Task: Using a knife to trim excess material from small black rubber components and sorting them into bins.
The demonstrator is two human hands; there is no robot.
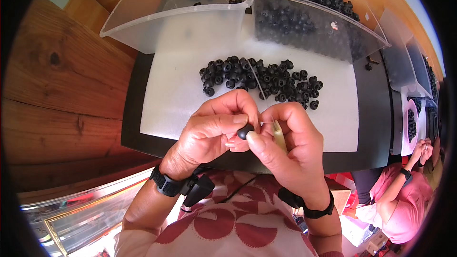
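Observation:
A small, black, rounded part (245,132) sits between my two hands, above the near edge of a white mat (166,100). My left hand (214,126) pinches it between thumb and fingers. The thumb of my right hand (295,147) presses against its other side. Within the curled fingers of that right hand lies a slim tool with a pale yellowish handle (279,137). Its thin grey shaft (257,78) seems to reach out over a loose pile of similar black parts (281,83). The tool's exact kind is unclear.
Behind the mat stand two clear plastic bins: the left one (176,16) holds several black parts, the right one (314,33) a great heap. More bins (400,57) line the right side. Another person (404,200) in pink works there beside a pink tray (410,143).

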